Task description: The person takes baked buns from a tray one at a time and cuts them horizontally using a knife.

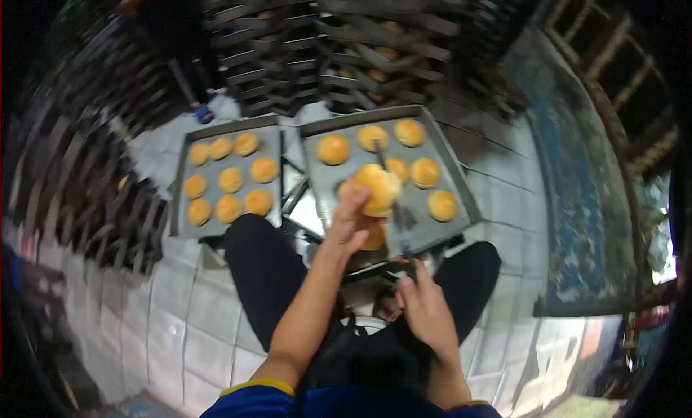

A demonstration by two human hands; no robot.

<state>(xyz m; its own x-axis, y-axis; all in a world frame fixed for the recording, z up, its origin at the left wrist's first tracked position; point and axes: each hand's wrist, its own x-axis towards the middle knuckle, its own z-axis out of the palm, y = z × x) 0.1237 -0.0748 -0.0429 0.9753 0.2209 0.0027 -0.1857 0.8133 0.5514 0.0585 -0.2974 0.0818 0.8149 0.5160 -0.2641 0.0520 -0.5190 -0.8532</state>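
Observation:
My left hand (349,220) is closed around a golden bun (373,189), lifted above the right-hand baking tray (461,180). Gripped in my right hand (427,306) is a long, thin knife (398,220); its blade points away from me and passes along the right side of the bun. Whether the blade cuts into the bun I cannot tell. Several more buns, such as one bun (442,205) near the right edge, lie on that tray. The held bun and my left hand hide part of the tray and some buns behind them.
A second baking tray (277,140) with several buns stands to the left. Tall slatted racks (267,50) rise beyond both trays. A worn blue panel (569,202) stands on the right. White floor tiles (180,331) surround my knees. Part of another person (169,29) shows at top left.

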